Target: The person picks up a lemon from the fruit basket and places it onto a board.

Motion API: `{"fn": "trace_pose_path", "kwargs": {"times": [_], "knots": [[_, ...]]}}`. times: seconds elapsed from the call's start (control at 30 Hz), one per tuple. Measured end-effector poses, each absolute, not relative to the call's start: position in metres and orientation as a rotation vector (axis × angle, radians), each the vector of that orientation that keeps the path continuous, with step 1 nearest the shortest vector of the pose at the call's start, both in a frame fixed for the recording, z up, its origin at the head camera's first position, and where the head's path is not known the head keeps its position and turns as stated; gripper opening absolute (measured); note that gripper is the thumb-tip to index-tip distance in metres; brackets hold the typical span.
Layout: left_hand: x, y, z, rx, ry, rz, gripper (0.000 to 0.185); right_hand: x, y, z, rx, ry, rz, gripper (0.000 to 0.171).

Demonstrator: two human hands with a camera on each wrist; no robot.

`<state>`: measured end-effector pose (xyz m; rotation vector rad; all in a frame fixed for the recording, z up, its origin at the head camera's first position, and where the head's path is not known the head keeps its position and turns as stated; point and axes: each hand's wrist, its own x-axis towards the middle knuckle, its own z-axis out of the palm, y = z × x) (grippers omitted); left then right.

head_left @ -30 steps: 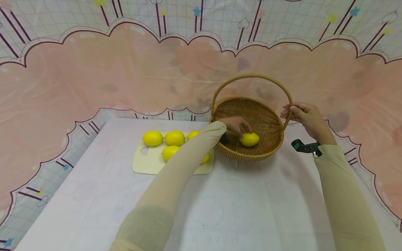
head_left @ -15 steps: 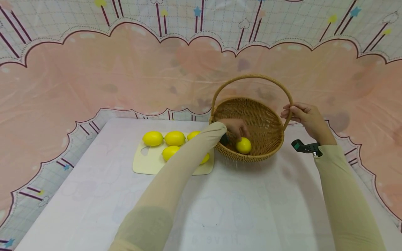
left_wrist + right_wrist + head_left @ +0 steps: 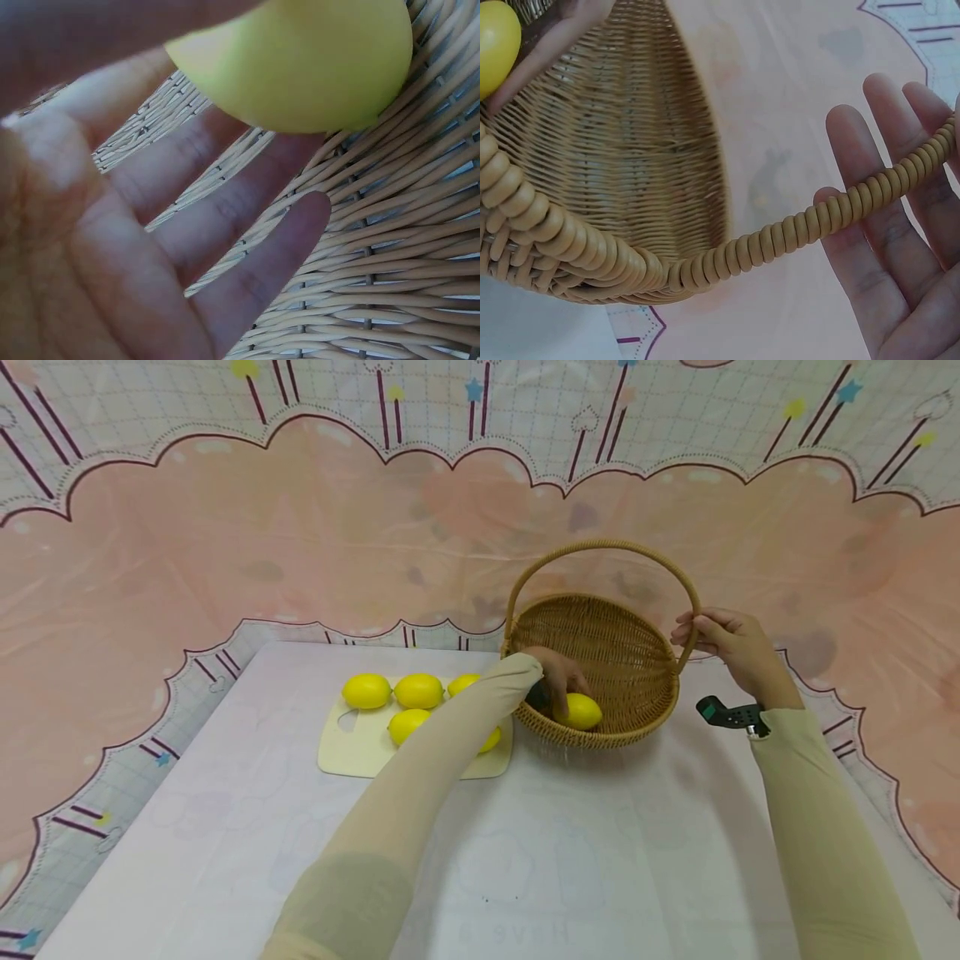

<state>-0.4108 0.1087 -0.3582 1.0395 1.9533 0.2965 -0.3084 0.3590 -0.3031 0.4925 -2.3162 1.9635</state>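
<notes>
A brown wicker basket stands on the table, tipped so its inside faces me. Inside, near its front rim, is a yellow lemon. My left hand reaches in and pinches the lemon between thumb and forefinger. In the left wrist view the other fingers stretch out below the lemon, near the wicker. At the right, my right hand holds the basket's arched handle between thumb and fingers. The right wrist view has the fingers behind the handle.
Left of the basket lies a cream cutting board bearing several lemons; my left sleeve crosses over it and partly hides some of them. A patterned cloth hangs behind the white tabletop.
The lemon in the basket has moved slightly left and towards the front rim and has turned. My left hand has shifted with it. The right hand keeps its hold on the handle.
</notes>
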Motion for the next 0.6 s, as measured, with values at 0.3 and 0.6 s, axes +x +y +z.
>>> {"fn": "trace_pose_path", "kwargs": {"times": [0.3,0.6], "knots": [[-0.4042,0.1056,-0.3538,1.049,2.042,0.246,0.056,-0.3089,0.3593,-0.3032,0.487,-2.334,1.935,0.02],[-0.4035,0.1053,-0.3546,1.097,2.068,0.189,0.048,-0.3082,0.3593,-0.3033,0.486,-2.344,1.914,0.02]]}}
